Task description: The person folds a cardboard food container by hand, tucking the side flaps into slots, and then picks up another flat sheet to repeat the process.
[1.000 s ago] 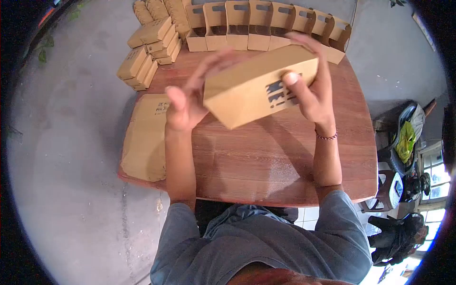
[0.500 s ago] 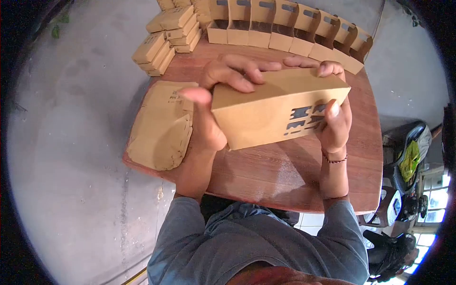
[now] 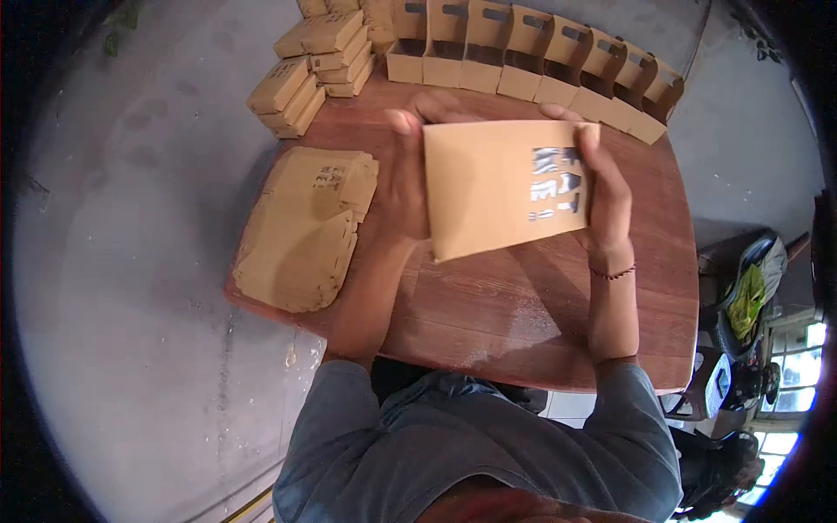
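A brown cardboard box with dark "EAT ME!" lettering is held up above the table, its printed face turned toward me. My right hand grips its right end, thumb on the front edge and fingers behind. At the left end, my left hand presses against the side, its thumb up and its other fingers partly hidden behind the box. Flat cardboard blanks with the same lettering lie on the table to the left of my left hand.
Along the far edge of the wooden table stands a curved row of open cardboard carriers with handle slots. Stacks of folded cardboard sit at the far left corner. Chairs and a yellow-green bag are at the right.
The box has turned so that its printed face shows fully and its top face no longer does. Both hands have turned with it, my left hand flatter along its end.
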Demonstrator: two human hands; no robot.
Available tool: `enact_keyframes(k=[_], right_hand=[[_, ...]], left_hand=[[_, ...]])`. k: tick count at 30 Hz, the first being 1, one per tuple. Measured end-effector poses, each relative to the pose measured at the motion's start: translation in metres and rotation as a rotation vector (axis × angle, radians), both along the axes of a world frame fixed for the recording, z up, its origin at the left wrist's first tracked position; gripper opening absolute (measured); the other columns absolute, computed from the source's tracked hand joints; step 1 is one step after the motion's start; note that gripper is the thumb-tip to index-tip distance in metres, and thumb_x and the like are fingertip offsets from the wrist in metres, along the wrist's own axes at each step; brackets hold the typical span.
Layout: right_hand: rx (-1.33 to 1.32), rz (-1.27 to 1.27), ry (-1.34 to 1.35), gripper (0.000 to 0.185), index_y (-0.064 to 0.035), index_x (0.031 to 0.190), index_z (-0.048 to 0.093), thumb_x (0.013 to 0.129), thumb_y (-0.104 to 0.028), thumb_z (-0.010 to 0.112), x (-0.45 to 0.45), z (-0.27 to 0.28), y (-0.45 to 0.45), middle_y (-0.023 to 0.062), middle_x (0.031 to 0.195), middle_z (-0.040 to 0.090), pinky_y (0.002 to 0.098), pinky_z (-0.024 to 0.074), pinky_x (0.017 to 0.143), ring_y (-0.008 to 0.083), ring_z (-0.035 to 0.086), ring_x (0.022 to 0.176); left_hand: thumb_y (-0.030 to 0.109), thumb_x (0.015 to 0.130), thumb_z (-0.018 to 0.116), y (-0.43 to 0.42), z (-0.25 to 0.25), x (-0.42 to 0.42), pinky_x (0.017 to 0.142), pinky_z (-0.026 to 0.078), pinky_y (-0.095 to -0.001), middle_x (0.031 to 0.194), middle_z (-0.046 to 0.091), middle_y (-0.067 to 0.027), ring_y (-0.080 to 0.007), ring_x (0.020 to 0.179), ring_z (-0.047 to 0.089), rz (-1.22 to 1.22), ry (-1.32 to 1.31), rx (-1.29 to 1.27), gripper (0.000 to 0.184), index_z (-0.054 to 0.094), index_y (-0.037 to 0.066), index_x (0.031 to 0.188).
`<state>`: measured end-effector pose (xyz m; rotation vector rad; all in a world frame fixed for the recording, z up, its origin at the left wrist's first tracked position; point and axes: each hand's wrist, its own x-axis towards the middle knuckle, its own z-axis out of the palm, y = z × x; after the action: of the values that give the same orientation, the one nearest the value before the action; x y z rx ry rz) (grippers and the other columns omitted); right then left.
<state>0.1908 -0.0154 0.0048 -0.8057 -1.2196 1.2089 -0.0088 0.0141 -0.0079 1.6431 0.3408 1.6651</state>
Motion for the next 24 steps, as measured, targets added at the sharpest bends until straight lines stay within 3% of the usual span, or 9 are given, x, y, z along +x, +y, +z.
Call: enact_keyframes(k=[6,9,12,13,15,17,19,21,24], right_hand=[[-0.006,0.053,-0.033,0.063,-0.0010,0.144,0.041,0.088,-0.025,0.056,0.011,-0.002,0.009,0.0105,0.135,0.050,0.0291,0.0341,0.106,0.0188,0.050,0.121],[0.026,-0.015,-0.060,0.066,-0.0021,0.146,0.037,0.087,-0.023,0.058,0.020,0.004,0.009,0.0117,0.137,0.049,0.0304,0.0344,0.107,0.0202,0.049,0.123],[0.080,-0.088,-0.174,0.067,-0.0045,0.148,0.031,0.091,-0.027,0.059,0.019,0.012,0.006,0.0154,0.137,0.048,0.0331,0.0370,0.105,0.0221,0.048,0.124],[0.120,-0.133,-0.234,0.068,-0.0053,0.148,0.030,0.093,-0.030,0.059,0.019,0.011,0.007,0.0166,0.137,0.048,0.0341,0.0379,0.104,0.0226,0.049,0.124],[0.154,-0.133,-0.258,0.069,-0.0052,0.149,0.028,0.094,-0.034,0.057,0.019,0.012,0.006,0.0177,0.138,0.048,0.0349,0.0383,0.104,0.0236,0.051,0.122],[0.188,-0.114,-0.280,0.070,-0.0051,0.150,0.026,0.096,-0.039,0.056,0.017,0.010,0.010,0.0188,0.138,0.048,0.0357,0.0388,0.104,0.0247,0.052,0.121],[0.143,-0.017,0.031,0.071,-0.0060,0.151,0.025,0.098,-0.044,0.052,0.020,0.005,0.018,0.0215,0.140,0.047,0.0388,0.0447,0.099,0.0274,0.055,0.120],[0.137,0.000,0.002,0.073,-0.0072,0.152,0.025,0.098,-0.050,0.049,0.022,0.006,0.024,0.0230,0.142,0.045,0.0408,0.0506,0.092,0.0283,0.056,0.119],[0.164,-0.408,-0.459,0.068,-0.0053,0.148,0.032,0.099,-0.050,0.047,0.023,-0.024,0.057,0.0211,0.137,0.050,0.0442,0.0522,0.089,0.0283,0.059,0.116]], left_hand=[[0.055,0.104,0.022,0.015,-0.005,0.001,0.082,0.050,-0.0281,0.089,0.062,-0.0063,-0.0129,0.086,0.060,-0.011,-0.057,-0.160,0.063,0.059,0.004,0.096],[0.063,0.101,0.024,0.016,-0.003,-0.003,0.088,0.049,-0.0304,0.099,0.063,-0.0080,-0.0153,0.095,0.061,0.110,0.109,-0.413,0.068,0.057,0.003,0.105],[0.065,0.098,0.037,0.028,-0.003,-0.014,0.094,0.047,-0.0330,0.128,0.052,-0.0118,-0.0195,0.115,0.054,-0.332,0.010,-0.264,0.074,0.036,0.003,0.137],[0.065,0.098,0.037,0.023,-0.001,-0.014,0.094,0.047,-0.0330,0.128,0.052,-0.0118,-0.0195,0.115,0.054,-0.329,0.013,-0.260,0.074,0.036,0.003,0.137],[0.057,0.097,0.048,0.006,0.007,-0.013,0.100,0.043,-0.0357,0.133,0.049,-0.0154,-0.0249,0.122,0.051,0.029,0.428,-0.164,0.069,0.034,0.003,0.139],[0.048,0.095,0.057,0.002,0.013,-0.017,0.105,0.038,-0.0381,0.131,0.049,-0.0183,-0.0277,0.122,0.050,0.076,0.420,-0.243,0.066,0.034,0.003,0.137],[0.044,0.094,0.060,0.006,0.021,-0.027,0.106,0.037,-0.0379,0.129,0.051,-0.0174,-0.0249,0.123,0.049,0.243,0.358,-0.335,0.066,0.035,0.001,0.136],[0.040,0.093,0.060,0.013,0.023,-0.048,0.097,0.047,-0.0393,0.124,0.055,-0.0172,-0.0242,0.116,0.055,0.334,0.232,-0.350,0.061,0.037,0.001,0.134],[0.035,0.093,0.056,0.046,0.032,-0.101,0.079,0.056,-0.0406,0.117,0.059,-0.0166,-0.0241,0.100,0.063,0.337,-0.011,-0.548,0.051,0.043,0.002,0.130]])
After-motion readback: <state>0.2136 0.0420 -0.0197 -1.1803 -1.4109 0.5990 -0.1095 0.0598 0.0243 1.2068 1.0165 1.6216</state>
